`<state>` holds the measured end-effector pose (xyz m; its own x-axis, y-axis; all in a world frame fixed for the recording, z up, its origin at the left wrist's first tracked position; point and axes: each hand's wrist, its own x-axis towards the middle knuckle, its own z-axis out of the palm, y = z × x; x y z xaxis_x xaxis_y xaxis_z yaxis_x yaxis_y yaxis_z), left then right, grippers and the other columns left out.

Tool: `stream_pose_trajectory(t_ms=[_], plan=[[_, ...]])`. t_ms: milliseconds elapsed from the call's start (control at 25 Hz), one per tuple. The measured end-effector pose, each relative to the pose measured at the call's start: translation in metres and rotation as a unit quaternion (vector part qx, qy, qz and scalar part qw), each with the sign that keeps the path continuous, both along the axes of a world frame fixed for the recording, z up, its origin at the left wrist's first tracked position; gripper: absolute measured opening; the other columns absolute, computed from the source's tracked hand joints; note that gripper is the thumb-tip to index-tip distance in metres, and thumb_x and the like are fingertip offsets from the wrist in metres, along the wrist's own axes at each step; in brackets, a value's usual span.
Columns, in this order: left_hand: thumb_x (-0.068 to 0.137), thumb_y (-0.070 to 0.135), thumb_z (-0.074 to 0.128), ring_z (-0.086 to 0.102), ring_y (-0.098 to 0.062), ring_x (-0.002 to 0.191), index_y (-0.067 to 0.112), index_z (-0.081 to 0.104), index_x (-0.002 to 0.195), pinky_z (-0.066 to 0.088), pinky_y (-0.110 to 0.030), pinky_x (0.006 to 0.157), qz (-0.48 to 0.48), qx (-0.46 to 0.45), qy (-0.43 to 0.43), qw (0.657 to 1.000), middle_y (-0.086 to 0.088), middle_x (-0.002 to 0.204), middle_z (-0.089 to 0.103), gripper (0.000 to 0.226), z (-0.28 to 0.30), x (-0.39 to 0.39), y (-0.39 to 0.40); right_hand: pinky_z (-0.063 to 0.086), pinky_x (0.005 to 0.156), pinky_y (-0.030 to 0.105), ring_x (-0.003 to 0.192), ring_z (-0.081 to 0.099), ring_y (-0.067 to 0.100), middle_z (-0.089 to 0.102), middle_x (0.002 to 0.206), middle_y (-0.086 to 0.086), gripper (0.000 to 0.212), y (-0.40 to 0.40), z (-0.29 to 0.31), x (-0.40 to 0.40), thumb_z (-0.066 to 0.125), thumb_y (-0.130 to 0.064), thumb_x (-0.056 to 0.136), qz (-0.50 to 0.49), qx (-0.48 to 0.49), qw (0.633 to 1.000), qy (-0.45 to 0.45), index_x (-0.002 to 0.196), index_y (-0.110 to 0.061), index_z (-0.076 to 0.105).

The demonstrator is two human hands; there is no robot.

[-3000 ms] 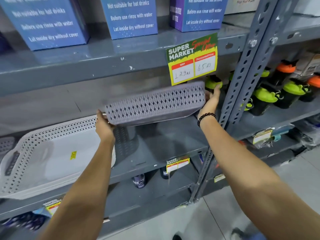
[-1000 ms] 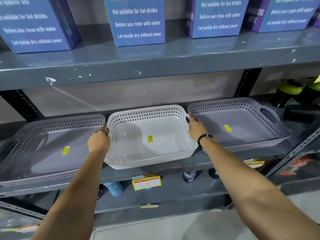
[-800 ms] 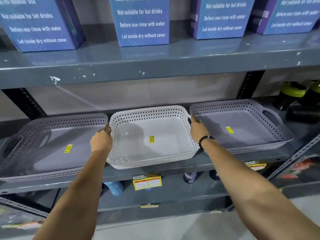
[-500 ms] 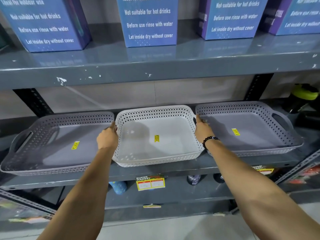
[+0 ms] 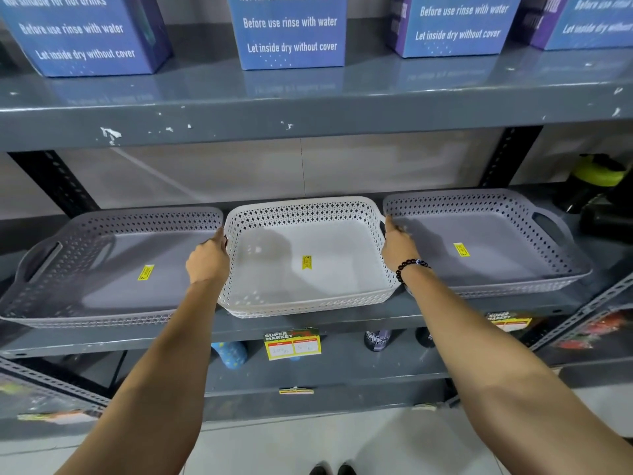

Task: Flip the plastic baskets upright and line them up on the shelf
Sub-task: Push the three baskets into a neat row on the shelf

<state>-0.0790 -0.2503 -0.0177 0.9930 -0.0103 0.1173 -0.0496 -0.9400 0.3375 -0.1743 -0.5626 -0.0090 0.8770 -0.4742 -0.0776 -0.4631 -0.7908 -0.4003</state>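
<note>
Three perforated plastic baskets stand upright side by side on the grey metal shelf [image 5: 342,323]. The white basket [image 5: 329,286] is in the middle, between a grey basket [image 5: 113,286] on the left and another grey basket [image 5: 496,255] on the right. Each has a yellow sticker on its floor. My left hand [image 5: 207,260] grips the white basket's left side. My right hand [image 5: 397,246], with a dark bead bracelet on the wrist, grips its right side. The white basket's front hangs slightly over the shelf edge.
Blue printed boxes [image 5: 291,32] stand on the shelf above. Black bottles with green lids [image 5: 592,186] sit at the right end of the basket shelf. A price tag [image 5: 292,344] hangs under the shelf edge; bottles stand on the lower shelf. Slotted uprights frame the bay.
Three seconds ago I held a grey basket in the air; it now stands at the right. Over the last second both hands stay on the white basket, which barely shifts.
</note>
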Motion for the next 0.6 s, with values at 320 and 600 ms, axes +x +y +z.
stream_pose_trajectory(t_ms=[320, 600], plan=[[0.101, 0.015, 0.030, 0.063, -0.042, 0.094, 0.023, 0.041, 0.141, 0.050, -0.043, 0.075, -0.006, 0.001, 0.000, 1.000, -0.027, 0.105, 0.067, 0.043, 0.001, -0.009, 0.003, 0.045, 0.069, 0.028, 0.109, 0.059, 0.037, 0.042, 0.139, 0.031, 0.067, 0.004, 0.000, -0.012, 0.037, 0.007, 0.090, 0.023, -0.021, 0.999, -0.006, 0.150, -0.008, 0.011], [0.102, 0.016, 0.028, 0.063, -0.041, 0.089, 0.021, 0.040, 0.142, 0.049, -0.041, 0.070, -0.017, 0.007, -0.006, 1.000, -0.027, 0.101, 0.068, 0.042, 0.000, -0.008, 0.004, 0.049, 0.081, 0.034, 0.105, 0.061, 0.036, 0.042, 0.139, 0.031, 0.068, 0.006, 0.002, -0.021, 0.037, 0.009, 0.091, 0.019, -0.009, 1.000, -0.016, 0.150, -0.010, 0.010]])
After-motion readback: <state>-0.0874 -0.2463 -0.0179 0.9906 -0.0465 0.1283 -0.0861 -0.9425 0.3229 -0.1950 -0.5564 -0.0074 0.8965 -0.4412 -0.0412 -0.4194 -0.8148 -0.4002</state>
